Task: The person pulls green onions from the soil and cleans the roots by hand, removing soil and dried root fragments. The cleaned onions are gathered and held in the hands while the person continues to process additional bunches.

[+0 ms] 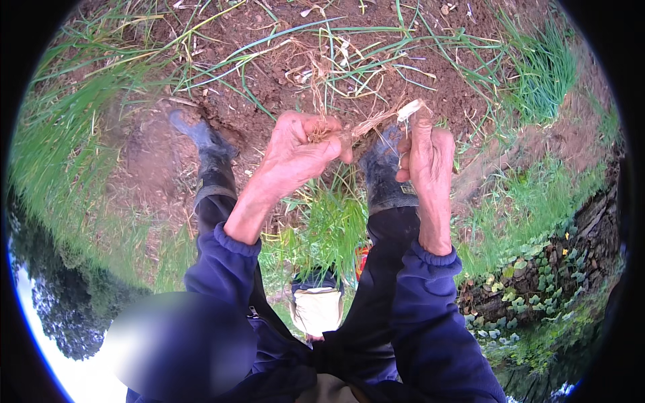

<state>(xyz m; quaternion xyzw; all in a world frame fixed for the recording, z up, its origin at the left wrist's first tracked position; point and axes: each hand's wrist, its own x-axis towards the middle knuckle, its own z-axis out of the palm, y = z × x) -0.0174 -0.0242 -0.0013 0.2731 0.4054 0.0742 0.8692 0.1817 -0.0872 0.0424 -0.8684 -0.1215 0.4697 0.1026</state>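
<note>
My left hand (312, 141) is closed on thin, dry brown roots, some of which stick up above the fingers. To its right, my right hand (428, 146) pinches a small whitish bulb (410, 110) at the fingertips. A strand of fibrous roots (374, 123) runs between the bulb and my left fingers. Both hands are above the brown soil (453, 65), where long green onion-like leaves (373, 65) lie scattered with dry roots and pale husks. The inner sides of the fingers are partly hidden.
My muddy boots (216, 161) stand apart on the soil. Tufts of green leaves (546, 70) grow at right, with tall grass (65, 166) at left. A rough bank with leafy vines (544, 272) is lower right. Between my legs, another person (317, 307) appears, beside something red (361, 262).
</note>
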